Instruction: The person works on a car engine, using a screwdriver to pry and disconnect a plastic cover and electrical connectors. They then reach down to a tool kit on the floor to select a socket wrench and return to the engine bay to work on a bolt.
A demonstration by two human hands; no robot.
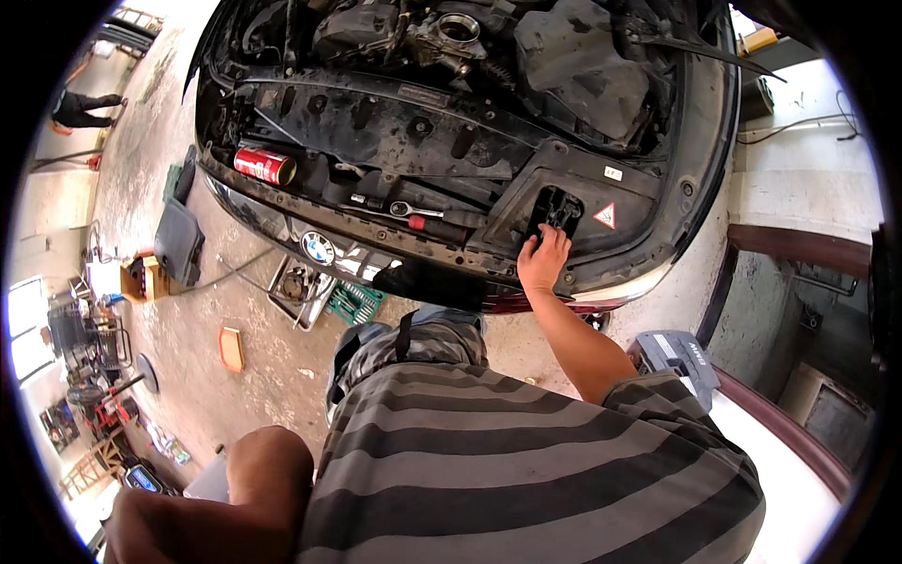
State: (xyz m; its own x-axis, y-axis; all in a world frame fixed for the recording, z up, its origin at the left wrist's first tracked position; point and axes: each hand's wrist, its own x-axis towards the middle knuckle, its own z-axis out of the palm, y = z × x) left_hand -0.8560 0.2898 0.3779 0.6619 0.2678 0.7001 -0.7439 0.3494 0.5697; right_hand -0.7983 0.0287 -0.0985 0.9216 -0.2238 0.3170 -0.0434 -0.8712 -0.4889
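My right hand [545,261] is at the oblong recess in a black plastic cover [597,193] at the car's front right. Its fingers are bent together at the near rim, against dark parts [562,205] inside. Whatever lies under the fingertips is hidden. My left arm [268,470] is bent at the lower left; its hand does not show. Left of the cover, a ratchet wrench [413,209] and a red-and-black handled tool [437,227] rest along the front panel. A red can [265,165] lies on its side farther left.
Beyond the panel is the open engine bay [451,56]. On the floor are a metal tray [299,293], a green socket set [354,303], an orange-edged air filter [231,349] and a dark panel [178,241]. A grey case [678,362] stands at my right. Another person [85,108] is far left.
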